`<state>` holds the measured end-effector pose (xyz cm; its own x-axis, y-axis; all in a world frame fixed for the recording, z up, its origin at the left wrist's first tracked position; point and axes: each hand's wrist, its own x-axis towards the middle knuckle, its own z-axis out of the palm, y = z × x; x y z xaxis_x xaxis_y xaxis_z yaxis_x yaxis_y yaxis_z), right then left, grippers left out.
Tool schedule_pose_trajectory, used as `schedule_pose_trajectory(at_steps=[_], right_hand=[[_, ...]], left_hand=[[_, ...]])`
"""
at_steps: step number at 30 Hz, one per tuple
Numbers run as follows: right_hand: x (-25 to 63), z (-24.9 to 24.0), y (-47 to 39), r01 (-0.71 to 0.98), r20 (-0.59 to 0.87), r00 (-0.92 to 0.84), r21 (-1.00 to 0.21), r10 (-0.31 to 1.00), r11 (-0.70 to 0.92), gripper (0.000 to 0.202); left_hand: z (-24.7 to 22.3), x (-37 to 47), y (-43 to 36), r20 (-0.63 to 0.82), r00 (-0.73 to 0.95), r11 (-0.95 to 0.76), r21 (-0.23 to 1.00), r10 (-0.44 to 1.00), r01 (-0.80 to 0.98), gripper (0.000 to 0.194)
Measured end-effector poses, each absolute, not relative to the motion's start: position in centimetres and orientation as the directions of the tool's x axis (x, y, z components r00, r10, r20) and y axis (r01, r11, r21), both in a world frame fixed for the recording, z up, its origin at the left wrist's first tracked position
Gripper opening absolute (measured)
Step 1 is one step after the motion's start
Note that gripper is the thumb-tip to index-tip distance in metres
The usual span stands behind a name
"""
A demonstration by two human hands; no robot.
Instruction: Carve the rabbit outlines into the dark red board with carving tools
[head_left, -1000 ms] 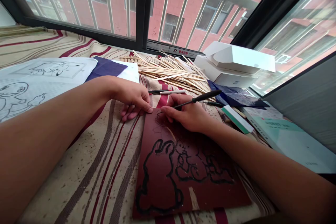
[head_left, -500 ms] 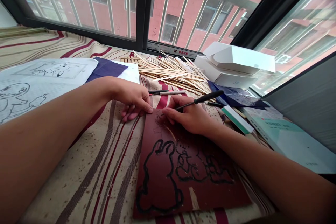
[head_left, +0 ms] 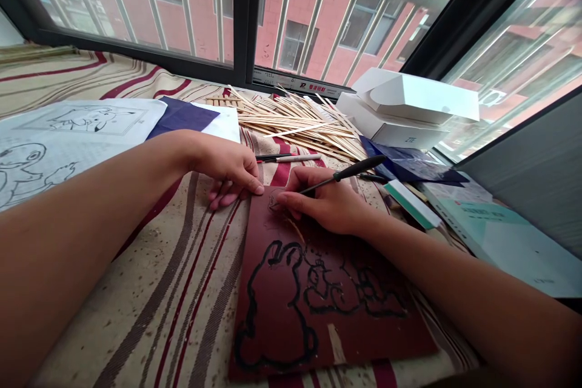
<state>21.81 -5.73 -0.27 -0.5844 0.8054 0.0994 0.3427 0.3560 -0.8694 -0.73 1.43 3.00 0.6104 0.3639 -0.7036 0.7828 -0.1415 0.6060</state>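
A reddish-brown board [head_left: 277, 309] lies on the striped cloth, with cartoon animal outlines in thick black grooves and finer drawn lines near its far edge. My left hand [head_left: 231, 176] is at the board's far left corner, thumb on the corner and the other fingers curled beside it. In my right hand [head_left: 322, 200] is a carving tool [head_left: 359, 168] with a dark handle and thin metal shaft, held like a pen. Its tip is hidden by my fingers, close to the fine lines. A pale scraped patch [head_left: 336, 342] shows near the board's close edge.
Beyond my hands lie pens [head_left: 297, 158] and a heap of thin wooden sticks [head_left: 291, 121]. Line drawings on paper [head_left: 86, 127] and dark blue sheets [head_left: 182, 116] are at left. A white box [head_left: 400, 109], a green-and-white small box [head_left: 413, 205] and a book [head_left: 504, 236] stand right.
My right hand and the carving tool have shifted slightly left and toward me over the fine lines. My left hand stays at the board's corner.
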Motion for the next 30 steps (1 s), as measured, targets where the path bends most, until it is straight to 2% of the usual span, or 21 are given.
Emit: schedule_pose_trajectory(at_steps=[7, 30], right_hand=[[22.1, -0.2, -5.5, 0.356, 0.162, -0.623, -0.813, 0.765, 0.462, 0.024], [22.9, 0.6, -5.3, 0.396, 0.106, -0.67, -0.786, 0.734, 0.475, 0.025]], left_hand=[[3.0, -0.8, 1.4, -0.708, 0.604, -0.135, 0.602, 0.365, 0.787, 0.042], [3.0, -0.8, 1.5, -0.695, 0.626, -0.191, 0.601, 0.354, 0.776, 0.043]])
